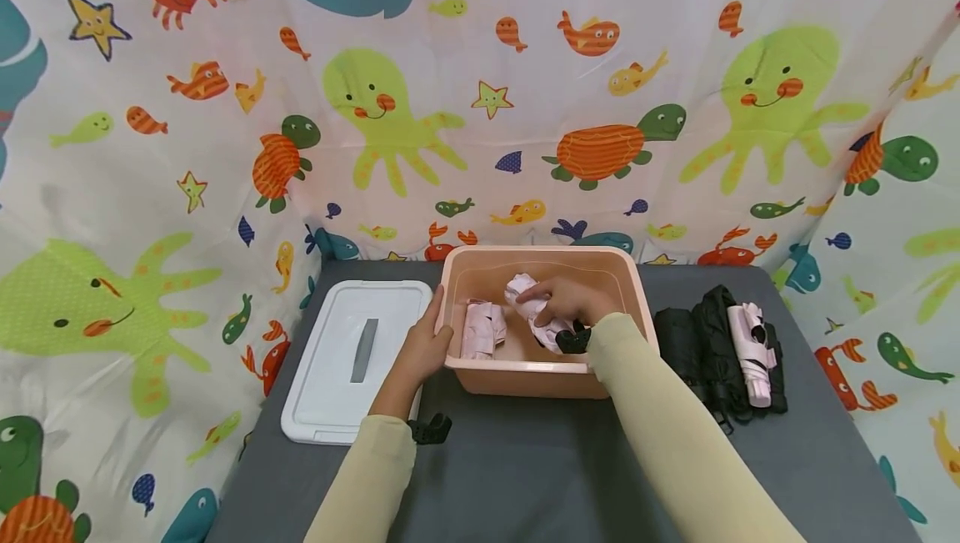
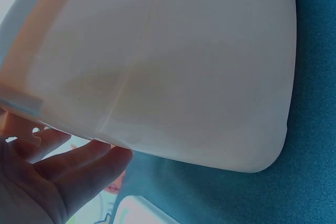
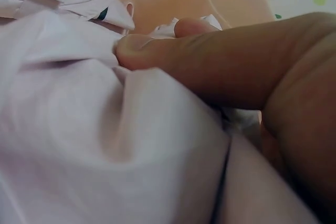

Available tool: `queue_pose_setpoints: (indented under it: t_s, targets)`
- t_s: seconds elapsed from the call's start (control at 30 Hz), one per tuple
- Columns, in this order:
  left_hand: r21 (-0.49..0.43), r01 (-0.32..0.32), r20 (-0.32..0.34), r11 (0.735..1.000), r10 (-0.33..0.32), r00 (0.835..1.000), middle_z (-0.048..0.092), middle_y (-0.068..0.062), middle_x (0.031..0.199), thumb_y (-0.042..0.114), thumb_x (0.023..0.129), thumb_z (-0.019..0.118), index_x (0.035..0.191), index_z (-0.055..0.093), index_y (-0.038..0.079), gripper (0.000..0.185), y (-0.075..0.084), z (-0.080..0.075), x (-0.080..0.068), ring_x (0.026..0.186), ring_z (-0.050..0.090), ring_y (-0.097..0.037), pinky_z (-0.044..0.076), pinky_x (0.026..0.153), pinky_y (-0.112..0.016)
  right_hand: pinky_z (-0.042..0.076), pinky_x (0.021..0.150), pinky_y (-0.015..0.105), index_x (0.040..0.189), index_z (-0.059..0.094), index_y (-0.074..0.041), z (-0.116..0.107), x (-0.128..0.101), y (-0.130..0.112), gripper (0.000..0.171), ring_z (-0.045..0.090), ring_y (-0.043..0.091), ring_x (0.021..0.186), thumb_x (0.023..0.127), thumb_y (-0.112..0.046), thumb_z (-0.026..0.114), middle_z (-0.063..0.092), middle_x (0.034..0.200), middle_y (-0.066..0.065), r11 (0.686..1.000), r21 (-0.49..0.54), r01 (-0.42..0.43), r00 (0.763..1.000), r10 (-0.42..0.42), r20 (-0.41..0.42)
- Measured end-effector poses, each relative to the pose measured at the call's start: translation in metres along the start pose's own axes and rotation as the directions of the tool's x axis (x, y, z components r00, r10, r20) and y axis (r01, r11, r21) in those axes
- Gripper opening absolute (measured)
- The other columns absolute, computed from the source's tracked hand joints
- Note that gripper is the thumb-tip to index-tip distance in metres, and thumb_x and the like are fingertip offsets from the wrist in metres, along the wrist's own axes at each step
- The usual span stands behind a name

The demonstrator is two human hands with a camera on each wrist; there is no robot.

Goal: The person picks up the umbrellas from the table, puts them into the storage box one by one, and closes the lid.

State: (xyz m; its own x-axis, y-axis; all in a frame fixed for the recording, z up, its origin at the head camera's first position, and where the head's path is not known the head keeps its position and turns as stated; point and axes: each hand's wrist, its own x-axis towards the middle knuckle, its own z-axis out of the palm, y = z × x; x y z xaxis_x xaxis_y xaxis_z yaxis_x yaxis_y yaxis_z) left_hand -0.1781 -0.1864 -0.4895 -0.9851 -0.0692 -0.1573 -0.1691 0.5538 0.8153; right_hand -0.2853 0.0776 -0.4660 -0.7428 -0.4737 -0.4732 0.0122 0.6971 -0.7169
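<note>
A peach plastic bin (image 1: 495,366) stands on the grey table with two pale pink, folded umbrellas in it. At the bin's left wall, my left hand (image 1: 426,349) holds the rim; its fingers (image 2: 100,169) lie against the outside in the left wrist view. Inside the bin, my right hand (image 1: 573,301) grips the right-hand pink umbrella (image 1: 521,286), which lies slanted with loose, creased fabric (image 3: 79,114). My right thumb (image 3: 173,61) presses on its cloth. The other pink umbrella (image 1: 482,330) lies to the left, wrapped more neatly.
A white lid (image 1: 322,393) with a grey handle (image 1: 364,351) lies left of the bin. To the right are several black folded umbrellas (image 1: 678,343) and a pink folded umbrella (image 1: 750,351) on top. A curtain printed with sea animals (image 1: 465,51) hangs behind the table (image 1: 510,468).
</note>
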Motion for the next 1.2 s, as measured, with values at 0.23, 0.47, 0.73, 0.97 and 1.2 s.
queue_pose_setpoints:
  t_s: [0.23,0.47,0.73,0.97,1.2]
  targets:
    - [-0.013,-0.004,0.005,1.0,0.004,1.0,0.03,-0.007,0.158,0.024,0.093,0.041,0.154,0.013,0.043,0.07,-0.003,-0.001,0.0,0.137,0.043,-0.032,0.039,0.107,-0.057,0.036,0.105,0.052,0.124,0.068,-0.029,0.008,0.006,-0.007,0.045,0.041,0.029,0.123,0.082,-0.011,0.07,0.047,0.146,0.011,0.999,0.003,-0.048,0.999,0.048,0.0]
    - [-0.022,-0.01,0.011,1.0,0.01,1.0,0.028,-0.005,0.159,0.022,0.094,0.042,0.153,0.012,0.044,0.07,-0.005,-0.001,0.0,0.139,0.04,-0.032,0.037,0.107,-0.057,0.037,0.098,0.046,0.128,0.065,-0.028,0.014,0.009,-0.012,0.048,0.044,0.027,0.119,0.083,-0.014,0.069,0.05,0.145,0.01,0.997,-0.034,-0.076,0.997,0.077,0.024]
    - [-0.029,-0.006,0.007,1.0,0.006,1.0,0.026,-0.003,0.16,0.021,0.094,0.043,0.153,0.012,0.044,0.07,-0.003,-0.002,0.001,0.141,0.037,-0.032,0.035,0.109,-0.058,0.034,0.102,0.048,0.135,0.059,-0.024,0.016,0.014,-0.019,0.051,0.044,0.029,0.118,0.086,-0.014,0.067,0.046,0.148,0.013,0.993,-0.088,-0.075,0.994,0.081,0.067]
    - [-0.032,-0.007,0.003,0.999,0.007,1.0,0.028,-0.003,0.159,0.024,0.094,0.042,0.152,0.013,0.047,0.069,-0.001,-0.001,0.002,0.14,0.039,-0.031,0.037,0.108,-0.056,0.036,0.095,0.037,0.135,0.059,-0.024,0.018,0.019,-0.021,0.05,0.043,0.028,0.12,0.087,-0.015,0.067,0.042,0.151,0.011,0.988,-0.074,-0.139,0.987,0.144,0.068]
    - [-0.029,-0.008,-0.009,1.0,0.008,1.0,0.03,-0.004,0.158,0.023,0.093,0.042,0.153,0.014,0.045,0.069,-0.004,-0.002,0.001,0.139,0.041,-0.031,0.038,0.108,-0.056,0.037,0.098,0.044,0.139,0.055,-0.025,0.023,0.022,-0.023,0.052,0.045,0.029,0.117,0.088,-0.017,0.065,0.044,0.15,0.01,0.982,-0.061,-0.176,0.979,0.181,0.093]
